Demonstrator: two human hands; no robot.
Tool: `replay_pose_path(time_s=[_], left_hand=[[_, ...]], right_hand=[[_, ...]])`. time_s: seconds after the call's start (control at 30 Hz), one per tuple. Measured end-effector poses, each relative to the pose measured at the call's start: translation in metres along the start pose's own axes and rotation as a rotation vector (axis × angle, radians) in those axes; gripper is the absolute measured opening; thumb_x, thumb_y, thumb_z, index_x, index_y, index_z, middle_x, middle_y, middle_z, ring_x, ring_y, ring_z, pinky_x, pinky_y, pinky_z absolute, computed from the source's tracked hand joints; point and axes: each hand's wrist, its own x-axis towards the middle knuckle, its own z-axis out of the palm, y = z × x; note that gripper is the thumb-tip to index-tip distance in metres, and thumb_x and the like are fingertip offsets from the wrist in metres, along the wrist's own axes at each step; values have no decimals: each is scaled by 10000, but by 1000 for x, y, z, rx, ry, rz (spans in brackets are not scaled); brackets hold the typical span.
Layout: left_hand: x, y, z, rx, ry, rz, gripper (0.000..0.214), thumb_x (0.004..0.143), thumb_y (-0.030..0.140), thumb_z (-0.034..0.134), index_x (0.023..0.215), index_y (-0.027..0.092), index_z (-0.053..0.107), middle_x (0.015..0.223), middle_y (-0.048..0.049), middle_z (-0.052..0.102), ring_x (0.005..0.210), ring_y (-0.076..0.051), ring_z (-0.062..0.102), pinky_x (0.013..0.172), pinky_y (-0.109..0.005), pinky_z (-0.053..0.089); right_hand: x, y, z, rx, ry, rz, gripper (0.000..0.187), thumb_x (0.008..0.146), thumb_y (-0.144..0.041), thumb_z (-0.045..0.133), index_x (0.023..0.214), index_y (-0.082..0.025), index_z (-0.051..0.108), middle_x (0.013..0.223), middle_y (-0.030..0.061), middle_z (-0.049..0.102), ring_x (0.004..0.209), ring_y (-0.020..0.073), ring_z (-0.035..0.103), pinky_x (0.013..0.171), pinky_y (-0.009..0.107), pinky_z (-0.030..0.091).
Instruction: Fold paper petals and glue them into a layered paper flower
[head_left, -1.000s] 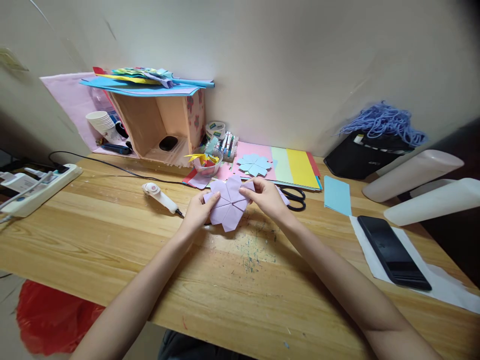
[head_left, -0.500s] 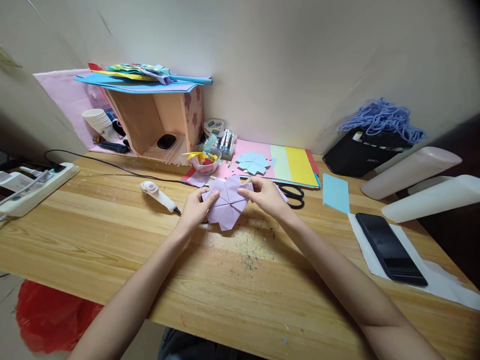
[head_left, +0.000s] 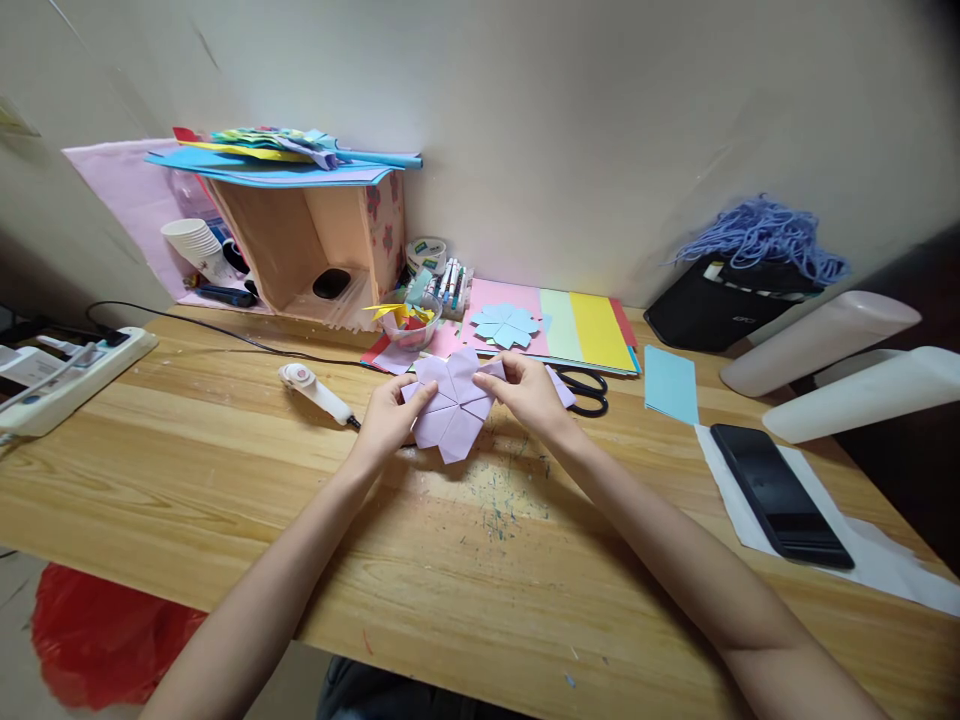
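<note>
at the near side, at 8 o'clock, a red plastic bag (head_left: 112, 635) sits below the edge of the counter (head_left: 247, 480). my two forearms reach in over the wood from 5 and 7 o'clock. in front of me, at the middle of the dial, i hold a purple paper flower (head_left: 452, 418). my left fingers (head_left: 421, 396) pinch its 9 o'clock side with the thumb laid on top; my right fingers (head_left: 492, 384) pinch a petal at its 2 o'clock side. whether its lower edge touches the wood, i cannot tell.

from the flower, a black phone (head_left: 780, 495) lies on white tissue (head_left: 889, 565) between 3 and 4 o'clock. at 9 o'clock is a white corded tool (head_left: 319, 395), with a power strip (head_left: 82, 385) well beyond it. just past my right fingers, at 3 o'clock, are black scissor handles (head_left: 592, 402), then light blue paper (head_left: 670, 385).

farther off, at 11 o'clock, a clear bowl (head_left: 409, 338) holds yellow and red scraps; at 1 o'clock a light blue flower (head_left: 505, 326) rests on coloured sheets (head_left: 600, 330). blue yarn (head_left: 761, 240) tops a black bag (head_left: 727, 310) at 2 o'clock. near the wall, between 10 and 11, an open box (head_left: 341, 230) carries more paper.
</note>
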Motion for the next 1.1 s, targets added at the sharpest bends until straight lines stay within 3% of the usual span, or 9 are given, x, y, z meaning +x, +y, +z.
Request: replay_pose_path(time_s=[0.3,0.5,0.6,0.73,0.83,0.9,1.0,1.1], left_hand=[[1,4,-4,71,0,3,349,656,437,643,823,131,657,797,-55,659,717,-180,572,627,-238,425],[-5,29,-21,122,-233,-164,433,610,397,686,953,137,639,900,-58,666,804,-197,590,687,-264,444],[-19,36,-26,262,-228,-177,389,604,413,680,876,135,660,837,-45,670,726,-182,591,606,-242,438],[-52,46,-39,454,-132,-93,286,631,398,655,727,130,681,705,-26,657,638,-162,575,532,-222,421],[-82,57,-67,529,81,-17,238,680,369,629,744,145,679,674,-18,658,607,-152,579,520,-218,430],[-100,57,-94,587,247,146,171,703,318,626,764,167,680,716,-23,667,657,-155,596,583,-230,455],[-117,38,-136,714,464,489,107,745,225,592,791,209,687,867,-37,655,821,-167,593,761,-291,457],[-122,5,-166,914,455,603,138,765,198,572,809,251,692,831,-30,623,814,-153,572,746,-293,445]], right_hand=[[-2,-4,0,65,-34,24,158,707,-287,597,662,-172,497,620,-21,510,568,106,462,536,236,367],[-6,-12,3,63,-200,54,162,699,-303,612,707,-157,542,666,-12,546,601,112,498,560,240,387],[-16,-16,14,37,-300,79,170,704,-316,612,721,-157,555,683,-6,560,622,125,521,563,247,402],[-34,-23,32,92,-382,81,241,740,-325,588,935,-188,548,859,26,604,764,154,571,628,268,447],[-41,-26,42,53,-379,70,296,790,-371,527,1036,-206,514,1008,60,592,918,176,561,711,294,455],[-41,-24,49,-12,-388,63,285,819,-394,475,1034,-210,513,1017,64,590,928,181,560,730,312,455],[-33,-15,70,-134,-384,-15,261,837,-393,431,1007,-211,511,1012,62,580,880,178,564,719,326,457],[-21,-6,104,-293,-339,-129,297,807,-377,469,1029,-179,488,1054,102,543,945,211,531,782,362,440]])
